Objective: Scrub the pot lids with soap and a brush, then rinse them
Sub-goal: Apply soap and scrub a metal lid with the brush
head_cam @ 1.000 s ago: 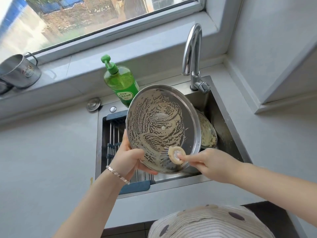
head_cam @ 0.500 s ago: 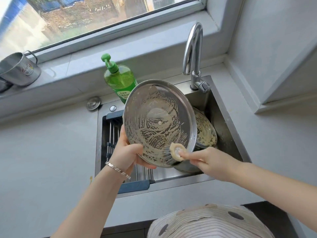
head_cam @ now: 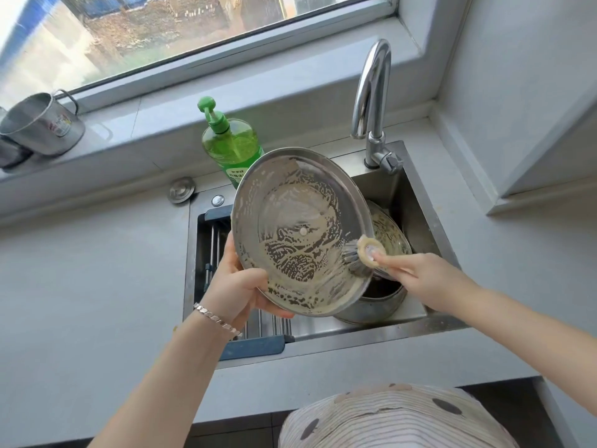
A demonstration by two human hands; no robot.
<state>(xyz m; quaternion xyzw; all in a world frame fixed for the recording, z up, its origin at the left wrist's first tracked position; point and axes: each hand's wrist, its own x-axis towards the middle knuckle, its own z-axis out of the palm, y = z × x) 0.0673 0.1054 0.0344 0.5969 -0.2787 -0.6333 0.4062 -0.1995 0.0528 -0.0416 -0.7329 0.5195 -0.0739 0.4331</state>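
brush head has slid up & right vs the earlier frames, from the lid's low edge to its right rim; lid itself barely shifted.

head view: left hand [head_cam: 239, 286] grips the round stainless-steel pot lid [head_cam: 300, 234] at its lower-left edge, thumb curled over the soapy inside, other fingers hidden behind. lid is held tilted above the steel sink [head_cam: 426, 215].

right hand [head_cam: 429, 279] pinches the handle of the cream-headed, grey-bristled scrub brush [head_cam: 368, 252], bristles touching the lid just past the fingertips [head_cam: 384, 261]. beyond those, a second soapy lid [head_cam: 392, 236] leans over a steel pot [head_cam: 378, 305].

green pump soap bottle [head_cam: 231, 147] stands behind the lid. chrome tap [head_cam: 371, 92] shows no water running.

suds cover most of this face, so scrubbing here is prob nearly done; rinse not yet begun.
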